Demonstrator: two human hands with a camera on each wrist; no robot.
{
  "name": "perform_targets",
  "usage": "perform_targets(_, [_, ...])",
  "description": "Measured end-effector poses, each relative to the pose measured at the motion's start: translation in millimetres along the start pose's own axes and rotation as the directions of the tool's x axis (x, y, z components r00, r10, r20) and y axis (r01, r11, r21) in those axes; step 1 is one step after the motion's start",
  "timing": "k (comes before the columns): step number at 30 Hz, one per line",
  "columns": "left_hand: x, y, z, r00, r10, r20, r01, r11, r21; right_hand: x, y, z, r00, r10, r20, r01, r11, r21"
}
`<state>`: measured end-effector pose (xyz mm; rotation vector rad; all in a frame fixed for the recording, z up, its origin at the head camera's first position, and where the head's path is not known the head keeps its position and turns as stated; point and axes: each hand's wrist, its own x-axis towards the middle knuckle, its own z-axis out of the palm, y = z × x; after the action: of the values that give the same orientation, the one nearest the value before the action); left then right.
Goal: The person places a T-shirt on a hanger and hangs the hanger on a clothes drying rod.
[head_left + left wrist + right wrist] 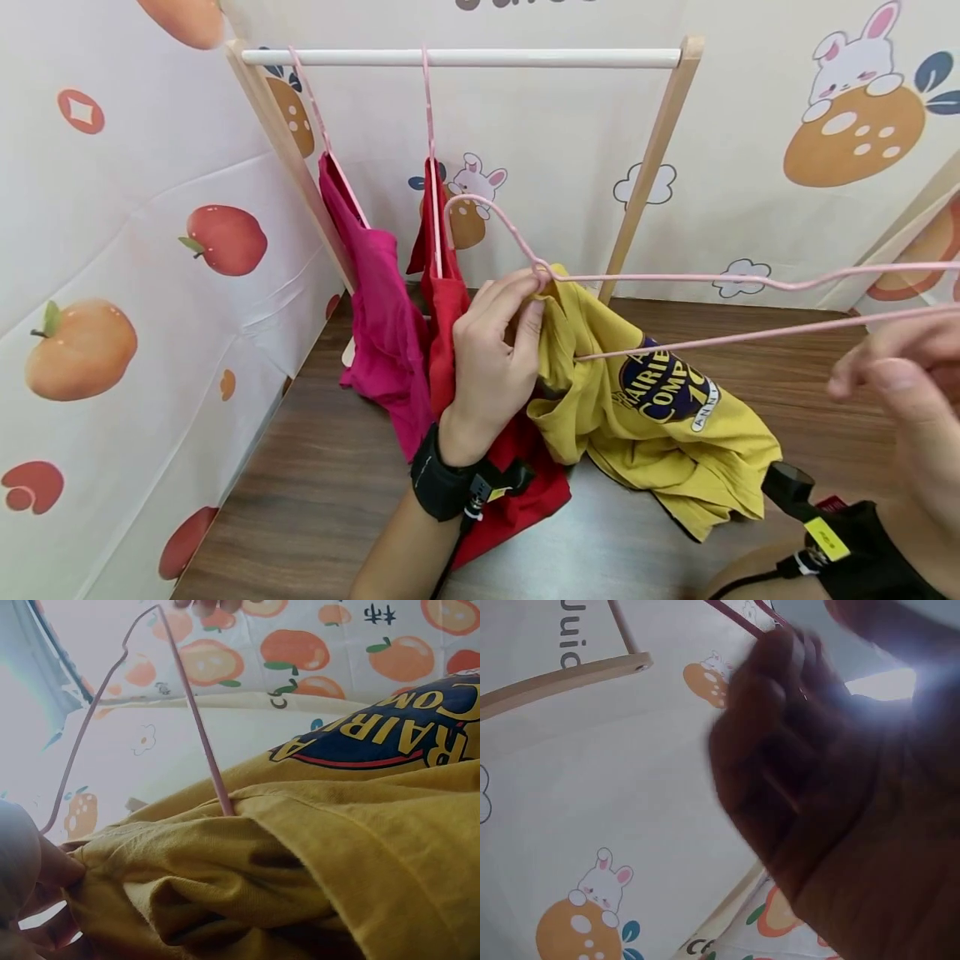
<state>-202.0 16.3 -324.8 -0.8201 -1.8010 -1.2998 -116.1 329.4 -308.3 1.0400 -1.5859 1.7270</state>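
Observation:
My left hand (495,350) pinches the collar of a yellow T-shirt (675,450) together with the neck of a pink clothes hanger (675,277), just below its hook. The lower bar of the hanger runs into the shirt's neck opening, while its far end juts out to the right. My right hand (911,375) is near that end with fingers loosely bent; in the left wrist view its fingertips (206,606) appear beside the hanger's tip with a gap between. The right wrist view shows the right hand (810,765) dark and blurred.
A rack with a white rail (555,57) and wooden legs stands behind. On it hang a magenta garment (386,325) and a red garment (446,317), each on a pink hanger, left of my left hand. Fruit-printed wall sheets (112,208) enclose the brown wooden surface (300,500).

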Motion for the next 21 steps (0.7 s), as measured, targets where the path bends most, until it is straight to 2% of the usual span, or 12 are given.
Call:
perform_targets(1, [0.1, 0.0, -0.4, 1.0, -0.006, -0.01, 0.006, 1.0, 0.0, 0, -4, 5, 0.996, 0.071, 0.05, -0.065, 0.992, -0.111])
perform_targets(2, [0.1, 0.1, -0.6, 1.0, -0.01, -0.017, 0.01, 1.0, 0.0, 0, -9, 11, 0.98, 0.165, 0.11, -0.134, 0.959, -0.248])
perform_targets(3, [0.2, 0.2, -0.6, 1.0, -0.013, -0.022, 0.013, 1.0, -0.001, 0, -13, 16, 0.948, 0.263, 0.179, -0.183, 0.911, -0.369])
perform_targets(4, [0.4, 0.3, -0.5, 1.0, -0.014, -0.024, 0.014, 1.0, -0.003, 2, -15, 24, 0.904, 0.355, 0.237, -0.208, 0.851, -0.483])
perform_targets(6, [0.5, 0.6, 0.0, 1.0, -0.014, -0.025, 0.014, 1.0, -0.006, 9, -18, 41, 0.823, 0.456, 0.338, -0.155, 0.753, -0.639])
perform_targets(7, [0.4, 0.6, 0.4, 1.0, -0.013, -0.024, 0.013, 1.0, -0.006, 13, -17, 50, 0.788, 0.488, 0.374, -0.102, 0.704, -0.703])
perform_targets(8, [0.3, 0.7, 0.6, 1.0, -0.011, -0.022, 0.011, 1.0, -0.005, 17, -13, 58, 0.762, 0.498, 0.415, -0.072, 0.702, -0.709])
perform_targets(11, [0.1, 0.9, 1.0, 1.0, -0.009, -0.019, 0.009, 1.0, 0.0, 23, 5, 83, 0.701, 0.49, 0.518, -0.021, 0.74, -0.672])
perform_targets(14, [-0.2, 0.9, 0.9, 1.0, -0.009, -0.018, 0.009, 1.0, 0.003, 27, 24, 106, 0.611, 0.561, 0.559, -0.05, 0.732, -0.68])
perform_targets(16, [-0.4, 0.5, 1.1, 1.0, -0.011, -0.019, 0.011, 1.0, 0.004, 28, 36, 117, 0.546, 0.624, 0.559, -0.094, 0.709, -0.699])
perform_targets(18, [-0.9, 0.2, 1.6, 1.0, -0.016, -0.021, 0.016, 1.0, 0.006, 29, 44, 122, 0.517, 0.668, 0.536, -0.119, 0.676, -0.727])
perform_targets(21, [-0.5, -0.2, 0.8, 0.999, -0.022, -0.027, 0.023, 1.0, 0.011, 30, 52, 124, 0.506, 0.72, 0.475, -0.128, 0.607, -0.784])
